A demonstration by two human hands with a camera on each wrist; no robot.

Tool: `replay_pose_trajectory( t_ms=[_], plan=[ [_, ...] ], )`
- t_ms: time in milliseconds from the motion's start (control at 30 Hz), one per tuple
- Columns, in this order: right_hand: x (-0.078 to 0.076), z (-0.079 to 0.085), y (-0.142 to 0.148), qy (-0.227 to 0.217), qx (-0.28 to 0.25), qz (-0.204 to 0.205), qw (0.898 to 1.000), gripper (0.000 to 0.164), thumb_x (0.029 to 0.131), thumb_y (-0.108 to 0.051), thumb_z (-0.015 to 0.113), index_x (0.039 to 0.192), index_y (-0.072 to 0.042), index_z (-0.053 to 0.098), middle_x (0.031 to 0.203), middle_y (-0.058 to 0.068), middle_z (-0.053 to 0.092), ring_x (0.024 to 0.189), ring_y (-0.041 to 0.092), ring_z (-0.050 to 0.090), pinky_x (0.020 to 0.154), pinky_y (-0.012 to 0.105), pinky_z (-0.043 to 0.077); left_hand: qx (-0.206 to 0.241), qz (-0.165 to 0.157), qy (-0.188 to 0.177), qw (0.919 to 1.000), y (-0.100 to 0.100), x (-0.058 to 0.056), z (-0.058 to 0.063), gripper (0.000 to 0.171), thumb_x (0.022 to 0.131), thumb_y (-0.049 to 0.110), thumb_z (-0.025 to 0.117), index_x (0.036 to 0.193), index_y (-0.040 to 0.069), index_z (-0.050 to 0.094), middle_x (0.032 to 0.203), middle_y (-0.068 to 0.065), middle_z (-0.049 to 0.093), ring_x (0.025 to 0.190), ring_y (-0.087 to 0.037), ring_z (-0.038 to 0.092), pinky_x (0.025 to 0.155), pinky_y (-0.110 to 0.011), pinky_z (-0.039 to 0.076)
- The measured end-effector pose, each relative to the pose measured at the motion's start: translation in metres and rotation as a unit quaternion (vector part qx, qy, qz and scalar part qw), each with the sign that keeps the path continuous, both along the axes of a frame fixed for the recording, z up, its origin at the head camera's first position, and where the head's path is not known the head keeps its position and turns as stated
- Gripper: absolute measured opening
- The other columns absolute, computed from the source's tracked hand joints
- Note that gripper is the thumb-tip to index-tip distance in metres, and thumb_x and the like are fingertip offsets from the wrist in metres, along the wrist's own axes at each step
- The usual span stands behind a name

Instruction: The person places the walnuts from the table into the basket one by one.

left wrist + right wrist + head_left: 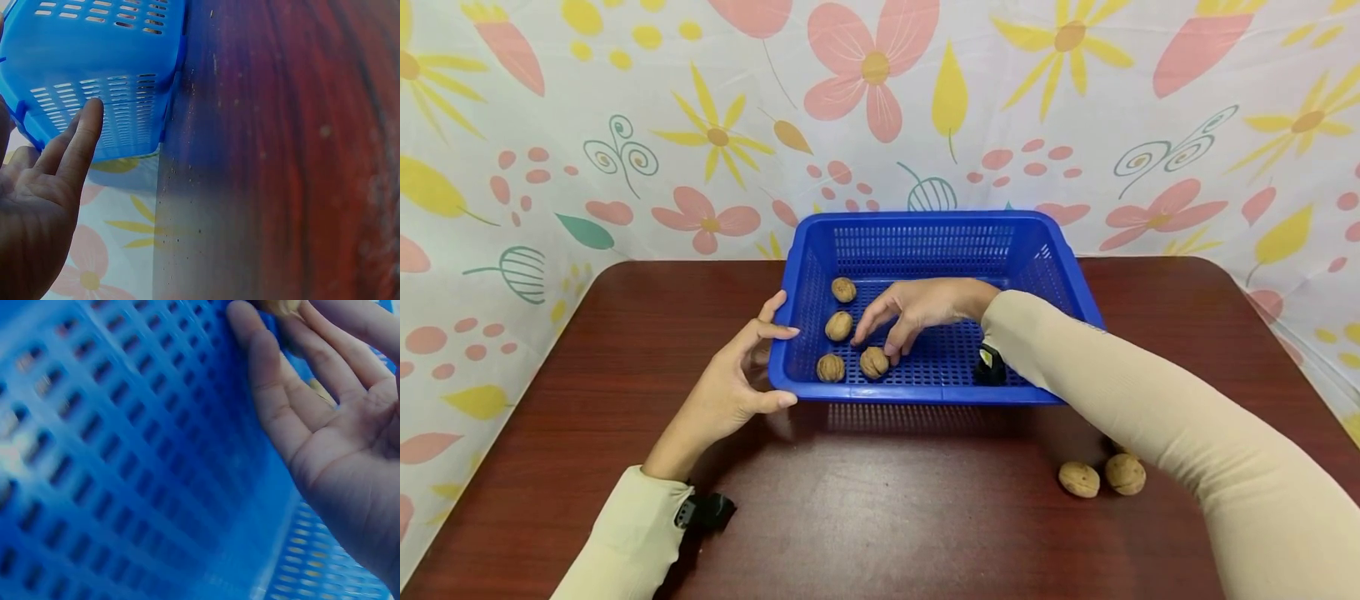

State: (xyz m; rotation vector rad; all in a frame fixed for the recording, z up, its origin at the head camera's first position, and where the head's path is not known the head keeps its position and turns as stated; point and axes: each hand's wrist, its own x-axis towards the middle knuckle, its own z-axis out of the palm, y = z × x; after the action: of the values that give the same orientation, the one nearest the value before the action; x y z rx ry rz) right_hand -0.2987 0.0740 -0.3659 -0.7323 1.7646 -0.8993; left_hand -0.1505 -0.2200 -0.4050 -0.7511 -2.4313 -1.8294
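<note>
A blue plastic basket [940,392] with slotted walls stands on the table. My left hand [730,375] is at its left end, with the thumb on the front corner and a finger over the rim. In the left wrist view, straight fingers [81,134] lie along the outer wall. My right hand [921,312] reaches down inside the basket, fingers spread and bent loosely above a walnut [874,362], thumb right at its side. Left of it, three more walnuts, a back one [843,289], a middle one [838,326] and a front one [831,367], form a column.
On the dark wooden table [880,517], a walnut [1079,479] and another walnut [1125,474] lie right of the basket's front, with one more partly hidden by the right sleeve [1150,400]. A floral cloth [880,125] hangs behind the table.
</note>
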Motion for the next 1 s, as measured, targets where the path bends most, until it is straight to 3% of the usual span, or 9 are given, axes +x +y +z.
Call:
replay_pose_trajectory(
  t_ms=[200,367,633,833,933,1000],
  plan=[
    [0.000,0.024,0.012,0.076,0.019,-0.023,0.997,0.044,0.095,-0.004,0.069,0.139,-0.004,0.064,0.155,0.012,0.056,0.108,0.032,0.074,0.100,0.046,0.058,0.007,-0.004,-0.002,1.0000,0.001,0.000,0.000,0.068,0.084,0.024,0.090,0.139,0.002,0.057,0.177,-0.002,0.017,0.117,-0.010,0.066,0.093,-0.021,0.058],
    [0.005,0.057,0.035,0.153,0.007,-0.067,0.986,0.041,0.097,-0.007,0.070,0.137,-0.008,0.067,0.153,0.009,0.059,0.112,0.032,0.073,0.100,0.049,0.058,0.007,-0.001,-0.001,1.0000,0.001,0.000,0.001,0.067,0.084,0.022,0.090,0.139,0.003,0.057,0.177,-0.002,0.018,0.118,-0.009,0.065,0.093,-0.021,0.058],
    [0.039,0.106,0.098,0.248,0.030,-0.127,0.960,0.032,0.101,-0.015,0.070,0.133,-0.017,0.071,0.138,0.006,0.068,0.105,0.023,0.074,0.090,0.036,0.059,-0.006,0.002,0.002,1.0000,-0.002,0.001,0.000,0.066,0.085,0.021,0.090,0.139,0.004,0.057,0.177,0.000,0.018,0.116,-0.009,0.067,0.093,-0.021,0.057],
    [0.072,0.118,0.148,0.306,0.038,-0.184,0.933,0.030,0.103,-0.021,0.068,0.133,-0.023,0.071,0.118,0.003,0.075,0.102,0.020,0.075,0.088,0.026,0.058,-0.013,0.005,0.001,0.9999,-0.001,0.001,0.000,0.065,0.085,0.019,0.090,0.139,0.004,0.057,0.177,0.000,0.018,0.116,-0.009,0.066,0.094,-0.020,0.056],
    [0.087,0.116,0.178,0.318,0.049,-0.231,0.918,0.032,0.102,-0.027,0.070,0.135,-0.028,0.070,0.118,-0.002,0.077,0.103,0.020,0.073,0.087,0.021,0.054,-0.010,0.002,0.000,1.0000,0.000,0.001,0.000,0.065,0.085,0.017,0.089,0.140,0.004,0.057,0.177,-0.001,0.018,0.116,-0.009,0.067,0.094,-0.020,0.057],
    [0.094,0.109,0.198,0.316,0.033,-0.257,0.913,0.033,0.103,-0.022,0.068,0.137,-0.025,0.069,0.124,-0.003,0.075,0.103,0.019,0.074,0.086,0.021,0.054,-0.006,0.000,0.000,1.0000,0.001,0.000,0.000,0.065,0.085,0.017,0.089,0.140,0.003,0.057,0.177,-0.001,0.018,0.116,-0.009,0.067,0.094,-0.021,0.057]
  ],
)
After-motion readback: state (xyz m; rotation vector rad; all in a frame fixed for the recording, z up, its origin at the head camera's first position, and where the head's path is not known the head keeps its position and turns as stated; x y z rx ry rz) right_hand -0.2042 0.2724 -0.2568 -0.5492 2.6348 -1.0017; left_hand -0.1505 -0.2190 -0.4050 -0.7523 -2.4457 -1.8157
